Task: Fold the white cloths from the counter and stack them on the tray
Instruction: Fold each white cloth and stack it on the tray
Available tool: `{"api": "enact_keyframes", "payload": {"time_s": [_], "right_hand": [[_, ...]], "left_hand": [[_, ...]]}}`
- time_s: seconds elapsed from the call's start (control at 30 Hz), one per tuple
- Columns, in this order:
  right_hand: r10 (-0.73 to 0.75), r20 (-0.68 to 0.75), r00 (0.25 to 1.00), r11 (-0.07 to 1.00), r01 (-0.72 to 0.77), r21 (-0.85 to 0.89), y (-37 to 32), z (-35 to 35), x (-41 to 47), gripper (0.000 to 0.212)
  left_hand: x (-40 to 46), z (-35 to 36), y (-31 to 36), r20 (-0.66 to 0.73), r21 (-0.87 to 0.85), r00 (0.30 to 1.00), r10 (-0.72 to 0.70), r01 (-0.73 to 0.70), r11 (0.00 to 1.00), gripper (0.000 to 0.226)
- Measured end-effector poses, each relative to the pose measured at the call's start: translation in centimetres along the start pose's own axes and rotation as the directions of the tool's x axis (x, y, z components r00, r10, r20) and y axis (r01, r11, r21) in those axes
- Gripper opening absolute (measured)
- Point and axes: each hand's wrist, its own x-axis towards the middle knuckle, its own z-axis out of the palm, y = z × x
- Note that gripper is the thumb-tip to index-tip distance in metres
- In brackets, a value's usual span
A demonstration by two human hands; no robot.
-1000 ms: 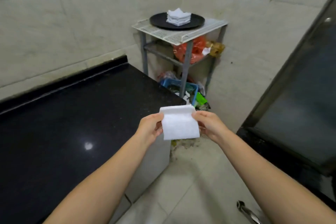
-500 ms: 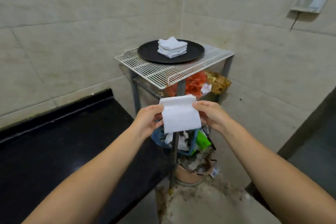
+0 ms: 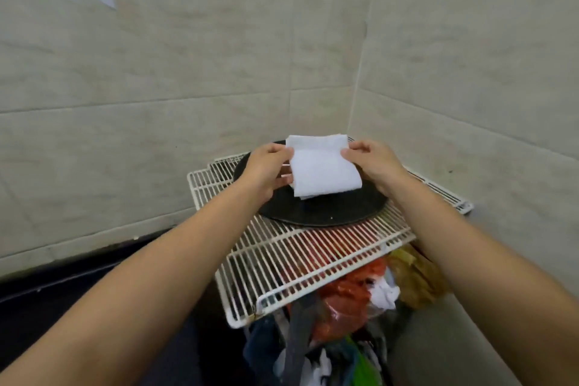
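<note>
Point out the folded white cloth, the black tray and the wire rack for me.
folded white cloth (image 3: 322,171), head view, middle of its front face.
black tray (image 3: 329,213), head view, bare near part below the cloth.
wire rack (image 3: 313,257), head view, bare front section of the grid.

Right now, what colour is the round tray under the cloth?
Black; the tray shows best in the head view.

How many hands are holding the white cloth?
2: the left hand pinches the left edge of the white cloth, and the right hand pinches its right edge, above the black tray.
</note>
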Motion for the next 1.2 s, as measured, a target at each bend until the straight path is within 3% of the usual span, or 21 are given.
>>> {"api": "enact_keyframes", "payload": {"time_s": [0.2, 0.4, 0.53, 0.6, 0.7, 0.83, 0.9, 1.03, 1.2], "right_hand": [[-0.007, 0.162, 0.987, 0.995, 0.022, -0.094, 1.4, 0.1, 10.8, 0.023], [0.047, 0.318, 0.947, 0.984, 0.011, -0.180, 4.7, 1.5, 14.4, 0.009], [0.048, 0.342, 0.938, 0.971, 0.037, -0.236, 5.5, 1.5, 14.8, 0.018], [0.038, 0.331, 0.943, 0.963, 0.053, -0.263, 5.0, 1.4, 14.7, 0.034], [-0.036, 0.289, 0.957, 0.942, 0.129, -0.310, 2.8, 1.6, 13.7, 0.041], [-0.182, 0.350, 0.919, 0.887, 0.307, -0.345, -1.4, 4.8, 9.6, 0.034], [-0.246, 0.424, 0.872, 0.850, 0.405, -0.338, -3.0, 8.2, 6.0, 0.030], [-0.325, 0.629, 0.706, 0.768, 0.585, -0.260, -5.3, 17.2, -4.5, 0.024], [-0.362, 0.805, 0.470, 0.702, 0.706, -0.096, -6.3, 29.5, -21.6, 0.019]], "left_hand": [[7.8, 2.1, -0.1, -0.177, 0.064, 0.982, -0.062, 0.075, 0.995, 0.025], [9.7, 1.9, -2.5, -0.286, 0.122, 0.950, -0.121, 0.161, 0.979, 0.023], [9.8, 1.8, -3.0, -0.300, 0.138, 0.944, -0.138, 0.186, 0.973, 0.019], [9.3, 1.6, -2.8, -0.298, 0.144, 0.942, -0.156, 0.206, 0.968, 0.014], [7.5, 0.3, -2.0, -0.345, 0.162, 0.929, -0.132, 0.198, 0.967, 0.018], [1.7, -4.0, -0.5, -0.375, 0.243, 0.926, -0.032, 0.132, 0.961, 0.015], [-2.9, -7.6, -0.1, -0.425, 0.309, 0.905, 0.032, 0.112, 0.944, 0.016], [-14.8, -16.3, -0.2, -0.572, 0.447, 0.805, 0.156, 0.147, 0.882, 0.018], [-33.1, -26.5, -2.4, -0.716, 0.582, 0.654, 0.246, 0.365, 0.726, 0.010]]}}
